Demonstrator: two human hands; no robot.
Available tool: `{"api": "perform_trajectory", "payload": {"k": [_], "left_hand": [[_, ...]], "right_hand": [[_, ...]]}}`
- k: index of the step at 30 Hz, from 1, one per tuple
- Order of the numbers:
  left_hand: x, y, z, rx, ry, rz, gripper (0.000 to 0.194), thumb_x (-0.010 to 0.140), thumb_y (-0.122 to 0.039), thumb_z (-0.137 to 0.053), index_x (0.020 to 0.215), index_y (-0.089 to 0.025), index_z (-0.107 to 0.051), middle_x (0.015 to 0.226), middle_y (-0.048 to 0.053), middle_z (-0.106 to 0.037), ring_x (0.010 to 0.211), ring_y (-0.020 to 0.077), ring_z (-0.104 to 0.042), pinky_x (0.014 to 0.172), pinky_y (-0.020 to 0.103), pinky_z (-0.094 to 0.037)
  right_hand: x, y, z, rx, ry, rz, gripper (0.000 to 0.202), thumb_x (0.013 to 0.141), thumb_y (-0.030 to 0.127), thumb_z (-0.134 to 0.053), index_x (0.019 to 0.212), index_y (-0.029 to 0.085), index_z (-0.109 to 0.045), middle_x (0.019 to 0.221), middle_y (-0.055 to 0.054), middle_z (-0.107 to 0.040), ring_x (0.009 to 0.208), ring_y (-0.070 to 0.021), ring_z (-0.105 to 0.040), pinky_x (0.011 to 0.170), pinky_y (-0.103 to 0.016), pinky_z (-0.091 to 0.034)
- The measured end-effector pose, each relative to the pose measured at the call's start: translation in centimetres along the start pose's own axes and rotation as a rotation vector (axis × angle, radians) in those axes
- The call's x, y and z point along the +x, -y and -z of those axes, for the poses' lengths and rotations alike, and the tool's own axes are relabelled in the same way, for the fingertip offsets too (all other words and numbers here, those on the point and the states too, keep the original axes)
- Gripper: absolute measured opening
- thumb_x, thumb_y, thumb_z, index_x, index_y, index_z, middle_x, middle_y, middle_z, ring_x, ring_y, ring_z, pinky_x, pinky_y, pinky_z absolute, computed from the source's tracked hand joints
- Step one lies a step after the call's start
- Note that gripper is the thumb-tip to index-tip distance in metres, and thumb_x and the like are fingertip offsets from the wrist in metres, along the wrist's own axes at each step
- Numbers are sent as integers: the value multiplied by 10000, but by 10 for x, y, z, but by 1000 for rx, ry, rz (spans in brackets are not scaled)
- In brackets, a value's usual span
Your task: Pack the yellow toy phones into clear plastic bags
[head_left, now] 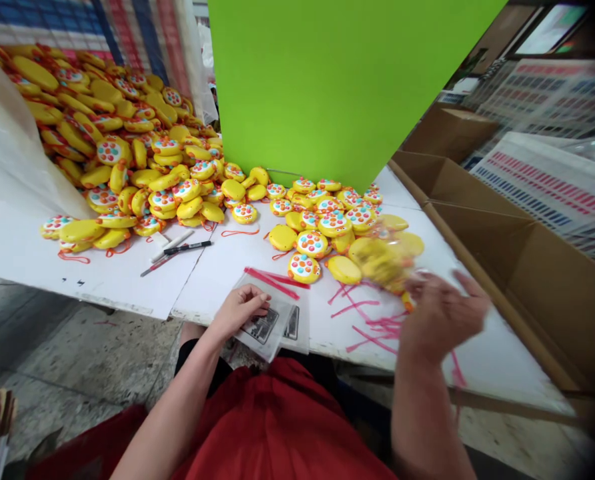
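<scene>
My left hand [244, 308] rests with curled fingers on a clear plastic bag [265, 327] at the table's front edge. What its fingertips grip, if anything, is too small to tell. A second bag [300, 323] with a pink strip lies partly under the first. On the right, my right hand [442, 310] is blurred and closed on a clear bag with a yellow toy [385, 260] inside. Just behind and left of it lie loose yellow toys [312, 245] with coloured dots. Pink strips [372, 327] are scattered on the table between my hands.
A large heap of yellow toys [112, 150] spills from a white sack [12, 127] at the left. Pens [187, 247] lie mid-left on the white table [127, 280]. A green board [327, 87] stands behind. Open cardboard boxes [517, 267] and crates [552, 193] are at the right.
</scene>
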State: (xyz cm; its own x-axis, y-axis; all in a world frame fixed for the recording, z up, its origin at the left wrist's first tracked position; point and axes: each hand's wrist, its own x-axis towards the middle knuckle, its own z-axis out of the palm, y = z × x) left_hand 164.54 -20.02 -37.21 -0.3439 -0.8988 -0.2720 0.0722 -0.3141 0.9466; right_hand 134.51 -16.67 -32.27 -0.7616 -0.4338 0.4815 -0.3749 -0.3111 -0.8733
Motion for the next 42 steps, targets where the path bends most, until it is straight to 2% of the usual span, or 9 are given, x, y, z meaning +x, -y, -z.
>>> {"api": "perform_trajectory", "payload": {"k": [3,9,14,18,21,26,34,39,42], "left_hand": [[1,9,-16,-35,-103,-68,310,716,-384,-703,874,-155,-565,861,18,-616,773,115,-608,749,274,-525],[-11,13,-56,175,-91,-165,262,813,-248,-559,1065,-174,-555,875,30,-631,682,110,-588,632,252,-498],[-4,-7,-45,769,-241,-432,179,892,-222,-468,1015,-183,-592,984,63,-632,852,168,-584,780,321,-489],[13,-6,-34,1250,-300,-372,159,897,-266,-515,998,-166,-586,1043,94,-603,967,228,-559,817,354,-471],[21,0,-38,1496,-294,-330,226,861,-320,-588,1004,-146,-585,1055,119,-585,989,265,-545,794,372,-463],[24,6,-42,1601,-310,-396,216,836,-341,-625,958,-166,-591,985,104,-591,984,286,-524,830,432,-419],[24,18,-31,1208,-210,-589,160,906,-276,-523,988,-148,-570,905,73,-619,884,218,-543,809,375,-422],[19,17,-30,1065,-148,-624,594,901,-299,-515,1418,-143,-268,995,81,-608,932,225,-537,872,410,-414],[18,15,-31,1124,-114,-642,454,930,-273,-441,1362,-154,-367,1054,101,-596,981,232,-519,885,412,-402]], "right_hand": [[17,0,1,0,-167,190,423,807,262,-590,1205,202,-458,1189,-149,-614,968,-233,-659,859,-440,-534],[-7,-42,-29,-464,510,239,570,820,457,-557,1284,132,-494,1350,-192,-500,1276,-311,-446,1054,-532,-368],[-13,-76,-48,-781,745,284,555,855,498,-488,1299,165,-520,1374,-183,-481,1301,-354,-381,1053,-577,-299],[-6,-79,-51,-832,803,270,456,893,469,-417,1189,180,-610,1178,-174,-601,1167,-329,-490,989,-518,-369],[-4,-78,-50,-844,803,169,636,788,539,-551,1290,150,-522,1218,-192,-571,1182,-357,-479,992,-524,-367],[-11,-69,-43,-692,789,33,857,649,538,-686,1360,152,-404,1314,-173,-514,1212,-335,-474,1013,-490,-383],[-20,-27,-47,-129,473,-126,513,642,452,-723,1017,206,-474,932,-41,-579,818,-201,-592,773,-407,-526],[-40,11,-63,297,678,-250,497,695,426,-656,1104,250,-433,1057,-61,-589,911,-197,-612,787,-364,-535],[-54,17,-75,324,782,-278,493,746,450,-613,1158,247,-434,1131,-92,-593,983,-217,-607,810,-369,-534]]}}
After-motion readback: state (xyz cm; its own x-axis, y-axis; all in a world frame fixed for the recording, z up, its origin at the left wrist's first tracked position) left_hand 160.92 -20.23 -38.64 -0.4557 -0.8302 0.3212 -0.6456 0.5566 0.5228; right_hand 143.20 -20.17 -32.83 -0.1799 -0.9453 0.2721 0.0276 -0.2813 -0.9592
